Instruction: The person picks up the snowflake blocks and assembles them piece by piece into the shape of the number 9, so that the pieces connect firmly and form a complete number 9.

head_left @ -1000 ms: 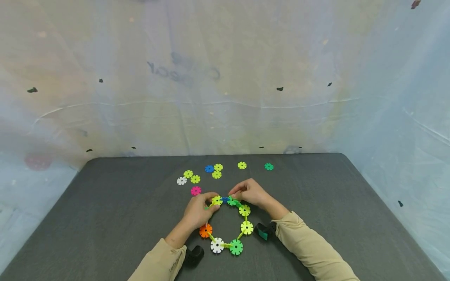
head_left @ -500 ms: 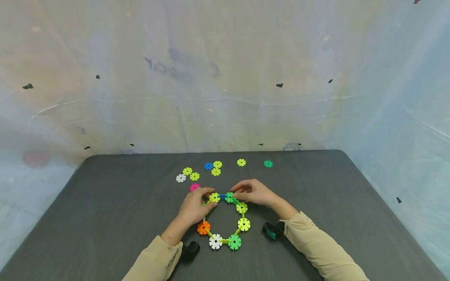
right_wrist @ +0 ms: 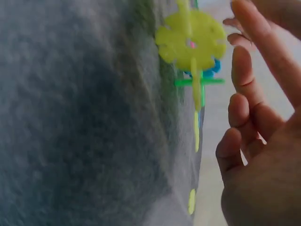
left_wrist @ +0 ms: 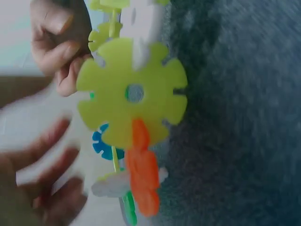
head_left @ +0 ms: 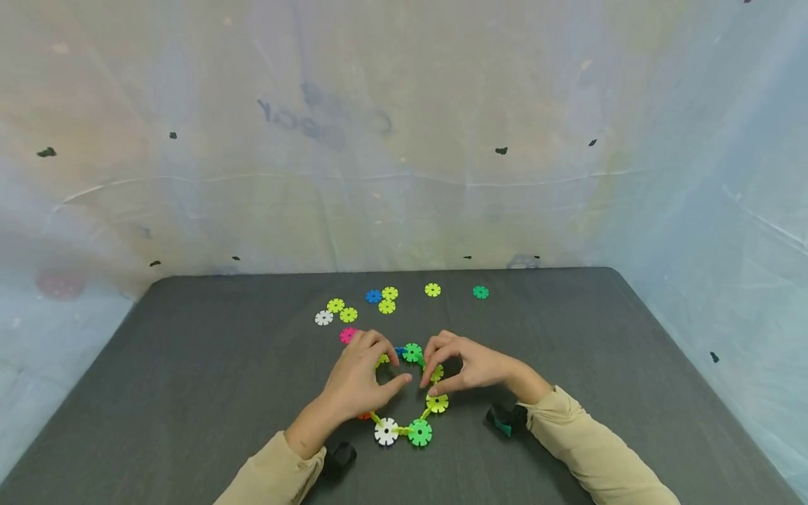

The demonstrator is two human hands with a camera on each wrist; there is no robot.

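Left hand (head_left: 358,375), right hand (head_left: 475,361) — flanking disc ring (head_left: 419,433).

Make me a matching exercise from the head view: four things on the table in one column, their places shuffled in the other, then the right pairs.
Things:
1. Loose green disc
2. Ring of linked discs
3. Loose white disc
4. Pink disc

Places in the picture:
A. Partly hidden by both the left hand and the right hand
B. Farthest left of the four
C. Farthest right of the four
D. Just beyond the left hand

Right pairs: 1-C, 2-A, 3-B, 4-D
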